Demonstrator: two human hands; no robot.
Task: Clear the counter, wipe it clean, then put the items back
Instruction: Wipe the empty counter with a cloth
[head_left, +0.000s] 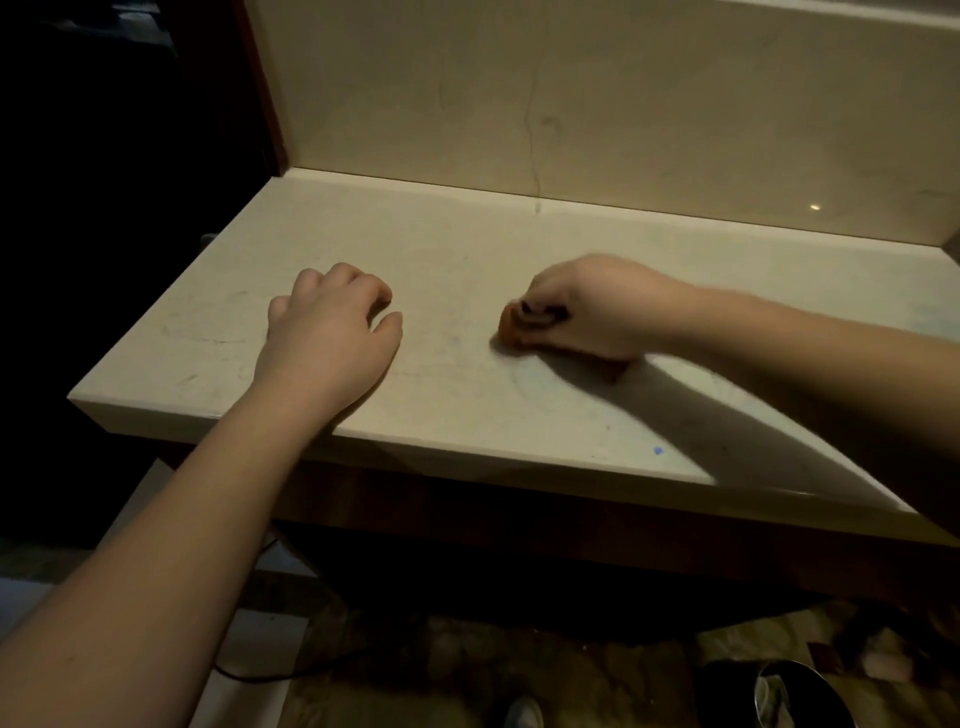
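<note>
Right hand (587, 309) gripping cloth (514, 332), left hand (332, 327) resting

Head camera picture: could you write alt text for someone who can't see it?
A person's right hand grips a small brownish wad, perhaps a cloth, against a pale stone counter, while the left hand rests on the counter with fingers loosely curled. A small blue speck sits near the counter's front edge; the room is dim.
</note>
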